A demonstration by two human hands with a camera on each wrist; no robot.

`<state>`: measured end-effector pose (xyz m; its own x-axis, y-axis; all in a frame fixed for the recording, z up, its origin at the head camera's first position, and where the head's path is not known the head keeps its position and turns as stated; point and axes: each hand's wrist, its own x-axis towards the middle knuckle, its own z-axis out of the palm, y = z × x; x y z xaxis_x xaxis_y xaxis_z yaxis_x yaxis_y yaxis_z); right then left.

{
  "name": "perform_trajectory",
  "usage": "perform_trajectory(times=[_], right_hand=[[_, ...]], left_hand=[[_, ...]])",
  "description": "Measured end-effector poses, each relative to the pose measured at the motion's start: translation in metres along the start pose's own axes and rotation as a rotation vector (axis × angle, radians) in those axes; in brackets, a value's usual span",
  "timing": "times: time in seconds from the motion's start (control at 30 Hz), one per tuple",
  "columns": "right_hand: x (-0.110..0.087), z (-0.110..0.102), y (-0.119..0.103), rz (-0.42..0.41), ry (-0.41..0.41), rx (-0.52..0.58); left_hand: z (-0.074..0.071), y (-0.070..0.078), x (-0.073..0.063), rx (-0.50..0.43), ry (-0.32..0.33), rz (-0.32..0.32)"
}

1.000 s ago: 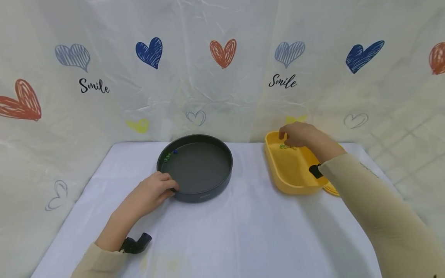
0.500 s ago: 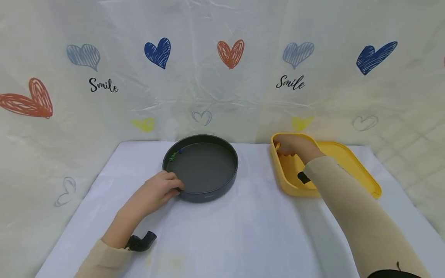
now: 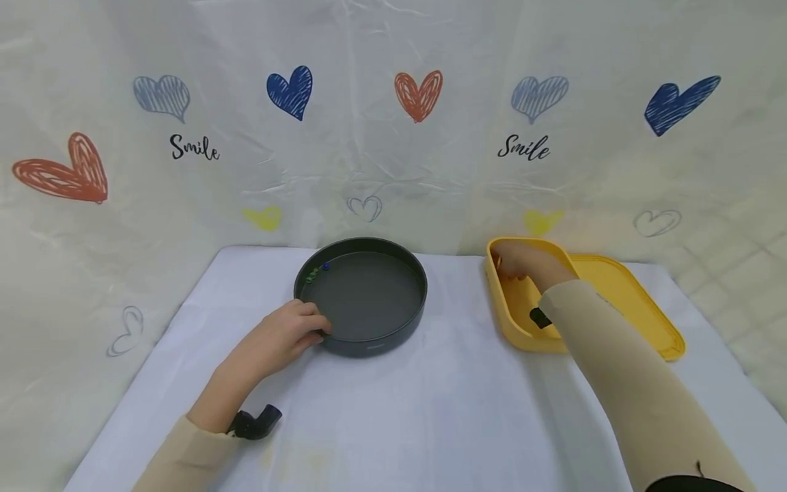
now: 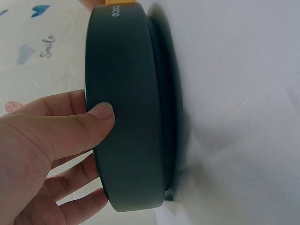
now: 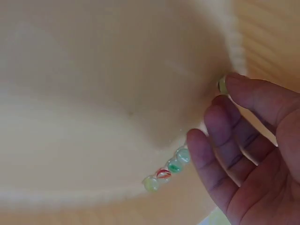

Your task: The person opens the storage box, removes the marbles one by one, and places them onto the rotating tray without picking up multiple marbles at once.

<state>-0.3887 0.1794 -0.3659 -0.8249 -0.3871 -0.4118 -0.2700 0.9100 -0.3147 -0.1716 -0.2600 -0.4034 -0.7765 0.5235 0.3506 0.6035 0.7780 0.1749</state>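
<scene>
My left hand point(image 3: 289, 336) grips the near-left rim of a round dark grey pan point(image 3: 371, 301); in the left wrist view the thumb lies on its outer wall and the fingers go over the rim. Inside the pan, green marbles point(image 3: 312, 275) and a blue marble point(image 3: 326, 266) rest by the left wall. My right hand point(image 3: 530, 261) reaches into the far-left corner of a yellow box point(image 3: 510, 321). In the right wrist view, its thumb and forefinger pinch a marble point(image 5: 222, 86) at the box wall. Several clear marbles point(image 5: 174, 165) line up along the edge below the fingers.
A yellow lid point(image 3: 627, 301) lies flat to the right of the box, partly behind the right sleeve point(image 3: 621, 369). White cloth point(image 3: 430, 410) covers the table. Behind it hangs a sheet point(image 3: 467, 171) printed with hearts.
My right hand has gone down from above the box into its far-left corner. The lid shows more as the arm shifted. My left hand has kept its hold on the pan; the head view turned slightly left.
</scene>
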Motion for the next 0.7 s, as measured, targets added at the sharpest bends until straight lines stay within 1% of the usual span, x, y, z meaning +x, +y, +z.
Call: perform_trajectory(times=[0.1,0.17,0.3,0.43,0.57,0.7], right_hand=[[-0.001,0.0,-0.001,0.004,0.01,-0.012],[-0.002,0.0,-0.002,0.011,0.005,-0.015],[-0.005,-0.001,-0.002,-0.002,-0.011,-0.015],[-0.008,-0.007,-0.002,-0.021,0.038,-0.003],[-0.017,-0.017,0.0,-0.035,0.112,0.085],[-0.023,-0.022,0.006,-0.058,0.177,0.243]], left_hand=[[0.0,0.0,0.001,-0.003,0.005,0.004],[0.0,0.0,0.001,-0.007,0.009,0.007],[0.0,0.001,0.001,-0.013,0.008,0.006],[-0.002,0.001,0.002,-0.014,-0.003,-0.003],[-0.003,0.001,0.002,-0.016,-0.007,-0.011],[-0.003,0.001,0.001,-0.02,-0.005,-0.011]])
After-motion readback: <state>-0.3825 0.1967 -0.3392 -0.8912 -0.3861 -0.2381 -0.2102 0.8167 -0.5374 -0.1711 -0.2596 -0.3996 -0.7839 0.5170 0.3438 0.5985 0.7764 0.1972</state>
